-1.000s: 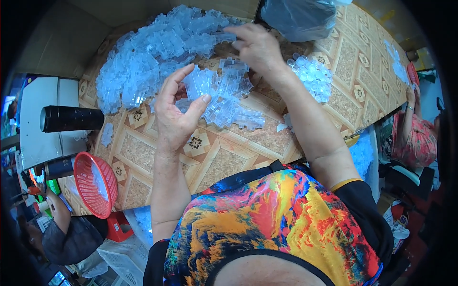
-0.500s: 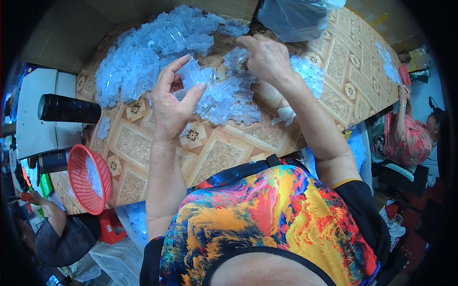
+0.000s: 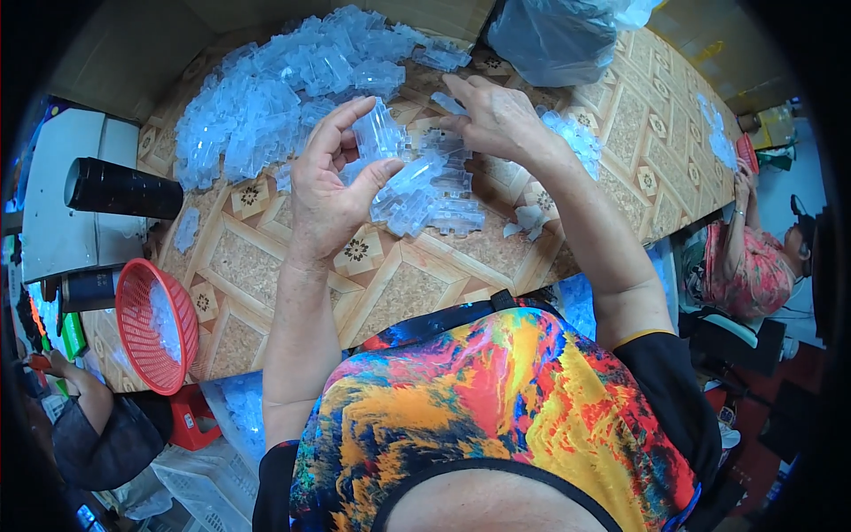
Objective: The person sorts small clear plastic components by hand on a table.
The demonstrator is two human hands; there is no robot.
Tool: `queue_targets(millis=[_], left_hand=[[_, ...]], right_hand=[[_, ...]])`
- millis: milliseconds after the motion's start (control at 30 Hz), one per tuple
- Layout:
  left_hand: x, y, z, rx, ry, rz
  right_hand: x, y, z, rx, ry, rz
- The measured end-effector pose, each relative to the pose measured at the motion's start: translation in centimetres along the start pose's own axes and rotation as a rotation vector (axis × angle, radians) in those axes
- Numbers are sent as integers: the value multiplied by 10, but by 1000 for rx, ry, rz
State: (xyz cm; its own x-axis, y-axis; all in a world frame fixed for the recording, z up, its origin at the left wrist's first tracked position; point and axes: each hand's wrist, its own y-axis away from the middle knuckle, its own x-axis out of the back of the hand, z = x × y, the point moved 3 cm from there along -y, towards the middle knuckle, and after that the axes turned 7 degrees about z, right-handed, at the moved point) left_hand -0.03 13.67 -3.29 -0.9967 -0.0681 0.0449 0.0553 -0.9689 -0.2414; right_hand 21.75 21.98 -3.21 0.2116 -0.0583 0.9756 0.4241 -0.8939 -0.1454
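My left hand (image 3: 332,182) holds a clear, ribbed plastic piece (image 3: 378,130) upright between its fingers and thumb. To its right, my right hand (image 3: 501,115) has bent fingers around a small translucent plastic piece (image 3: 449,104); the exact contact is hard to see. Below and between both hands lies a loose heap of similar clear plastic pieces (image 3: 417,197). A much larger pile of them (image 3: 266,115) spreads over the far left of the patterned tabletop (image 3: 257,275). Partly behind my right wrist is a group of small translucent parts (image 3: 581,146).
A red plastic basket (image 3: 133,341) with clear parts stands at the left edge, near a black cylinder (image 3: 124,188) and a pale box (image 3: 66,204). A grey plastic bag (image 3: 554,44) sits at the back. Other people (image 3: 111,443) are at left and right. Crumpled scraps (image 3: 529,220) lie near my right forearm.
My left hand has shifted slightly right, tilting the clear piece more upright. My right hand has moved a little down and right, its fingers more spread, with a small translucent piece now showing between them.
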Motion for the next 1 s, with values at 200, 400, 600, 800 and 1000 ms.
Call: queue_targets(millis=[200,400,600,800,1000], left_hand=[[-2,-5,-11,-31,-15,-31],[-7,-12,-17,-32,-4,-31],[-7,-10,-9,-16,2,-16],[-4,-9,-12,-29,12,-7],[-4,-9,-11,-26,-47,43]], right_hand=[[16,-3,14,-235,-425,-61],[1,-12,19,298,-122,-48],[-12,-12,15,263,-68,48],[-16,-15,10,247,-97,46],[-19,-9,16,224,-182,81]])
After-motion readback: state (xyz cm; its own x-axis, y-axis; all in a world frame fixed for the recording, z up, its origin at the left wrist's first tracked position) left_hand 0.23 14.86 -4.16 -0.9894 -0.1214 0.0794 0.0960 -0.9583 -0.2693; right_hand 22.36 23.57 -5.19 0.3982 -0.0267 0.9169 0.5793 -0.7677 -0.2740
